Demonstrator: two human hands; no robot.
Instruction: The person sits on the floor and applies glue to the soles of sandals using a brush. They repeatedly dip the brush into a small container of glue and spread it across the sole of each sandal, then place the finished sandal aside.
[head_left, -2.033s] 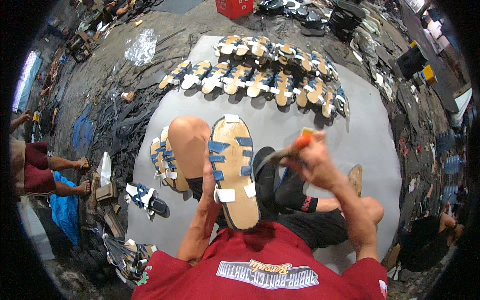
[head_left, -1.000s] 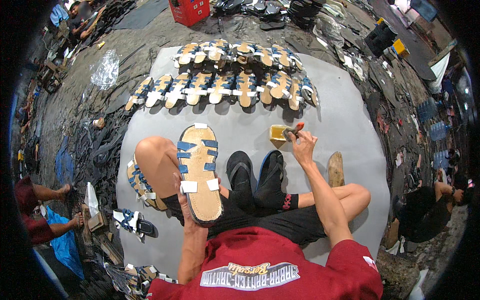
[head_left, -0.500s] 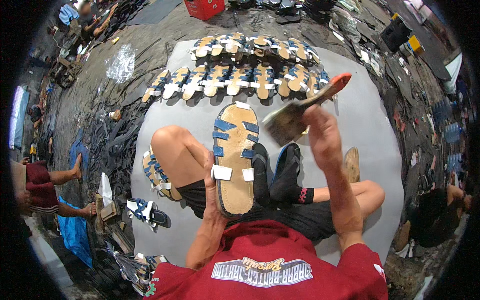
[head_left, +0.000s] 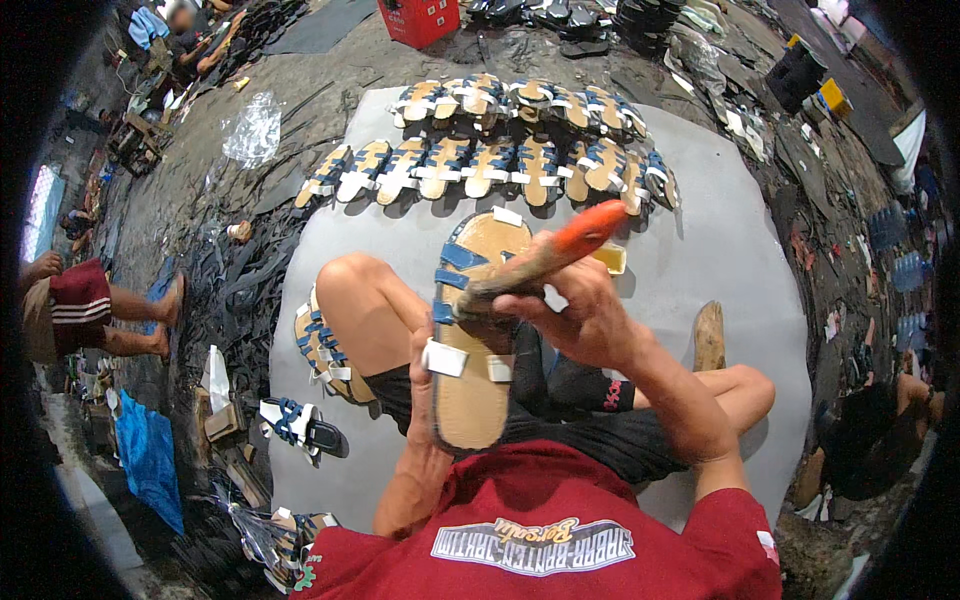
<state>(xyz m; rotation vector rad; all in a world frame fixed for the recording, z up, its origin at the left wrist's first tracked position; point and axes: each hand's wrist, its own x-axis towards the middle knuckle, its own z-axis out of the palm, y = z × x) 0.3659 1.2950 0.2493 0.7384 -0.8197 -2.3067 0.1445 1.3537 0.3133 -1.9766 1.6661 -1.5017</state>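
My left hand (head_left: 425,415) grips the edge of a tan sandal insole (head_left: 470,405) with blue strap pieces and white tabs, held upright above my lap. In my right hand (head_left: 590,310) is a paintbrush (head_left: 575,240) with an orange-tipped handle. The brush lies over the middle of the insole; its bristles are mostly hidden by my hand and the handle, so contact with the surface cannot be made out. A wooden foot form (head_left: 709,335) lies by my right knee, and a small yellow container (head_left: 609,259) is just beyond my right hand.
Two rows of strapped insoles (head_left: 440,170) lie across the far part of the grey mat (head_left: 700,200). A blue-and-white sandal (head_left: 295,424) and more insoles (head_left: 330,350) are at my left. A red box (head_left: 418,22) stands at the back. Another person's legs (head_left: 135,305) show at far left.
My right hand has brought the paintbrush leftward and down over the insole, its handle swinging toward the camera. My left hand still holds the insole. The person at left has shifted their legs.
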